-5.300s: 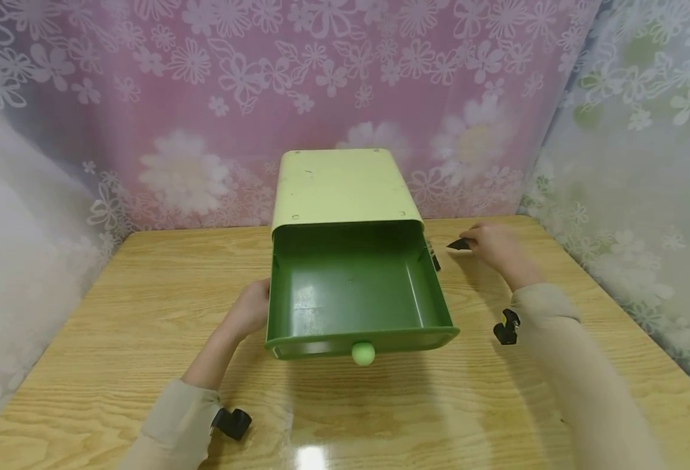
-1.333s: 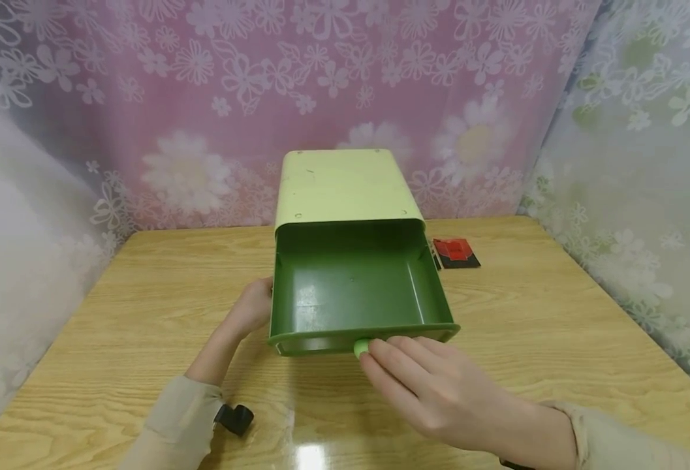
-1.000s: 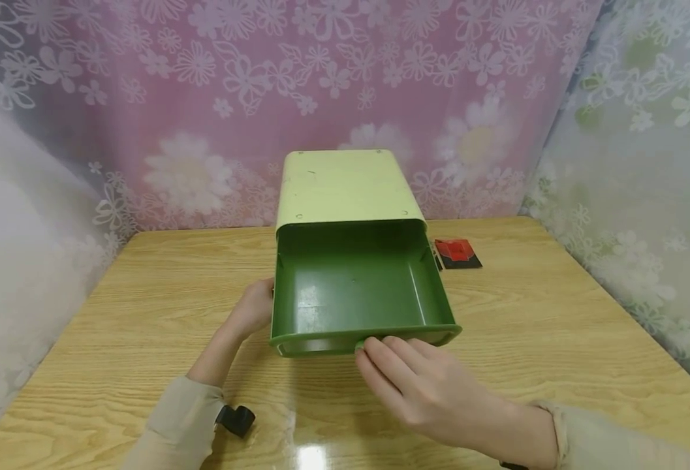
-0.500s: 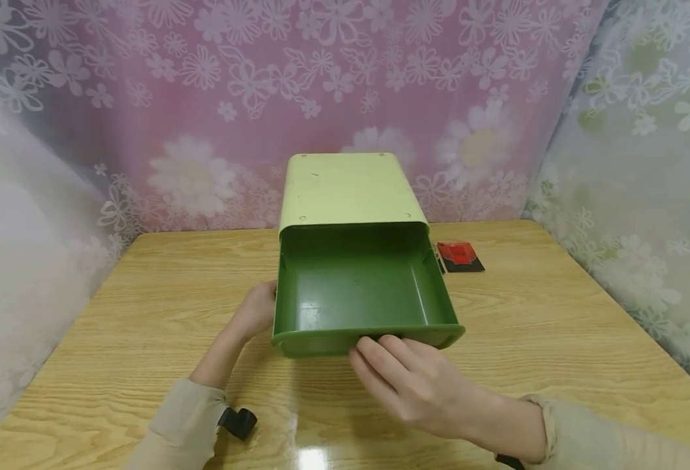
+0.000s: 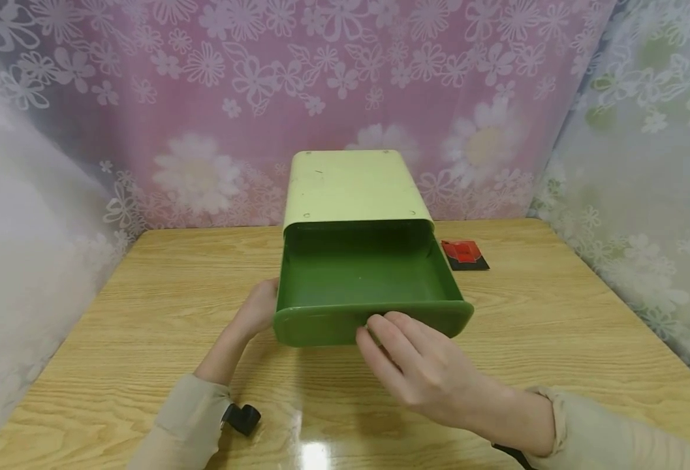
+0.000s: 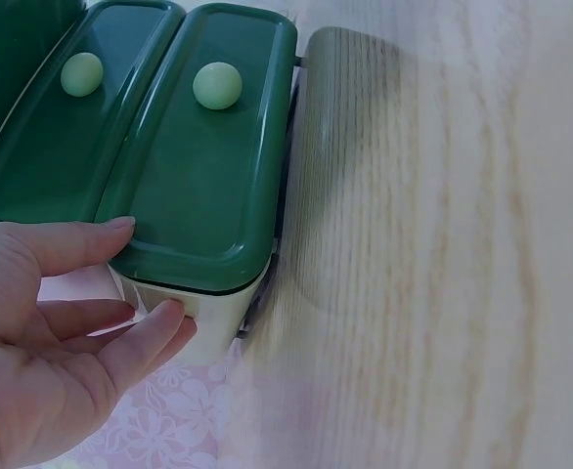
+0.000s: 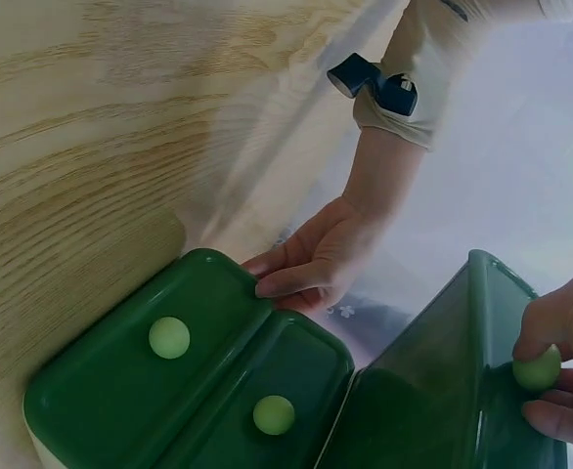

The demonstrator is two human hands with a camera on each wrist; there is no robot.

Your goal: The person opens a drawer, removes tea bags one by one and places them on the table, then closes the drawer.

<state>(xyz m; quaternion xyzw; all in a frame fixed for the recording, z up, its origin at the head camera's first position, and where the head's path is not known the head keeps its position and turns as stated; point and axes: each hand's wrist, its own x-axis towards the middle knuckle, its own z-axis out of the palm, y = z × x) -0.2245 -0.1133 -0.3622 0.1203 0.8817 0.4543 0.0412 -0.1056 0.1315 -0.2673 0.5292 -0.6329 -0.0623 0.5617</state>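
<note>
While our right hand (image 5: 433,372) pinched the knob (image 7: 538,370) of the top drawer (image 5: 315,328), the drawer stood well out of the cream cabinet (image 5: 353,186), its green interior exposed. The right fingers were closed to the width of the knob, with fingertips and thumb in contact on opposite sides of it. In the head view, those fingers masked the knob; in the right wrist view, part of its light green surface showed between them. The drawer front lay directly ahead of the right fingertips, and the cabinet body lay beyond.

We had our left hand (image 5: 256,310) at the left side of the cabinet, near its base. Its thumb rested at the edge of the green fronts, where the middle drawer (image 6: 81,147) and the bottom drawer (image 6: 198,166) adjoined; its other fingers bent against the cream side wall. The fingers were thus partly spread, with the cabinet corner held between them and the thumb. Both lower drawers were seated in the housing, their knobs clear of our fingers.

We noted a red and black packet (image 5: 465,254) lying flat on the table (image 5: 203,267), just beside the cabinet's right side and well apart from both hands.
</note>
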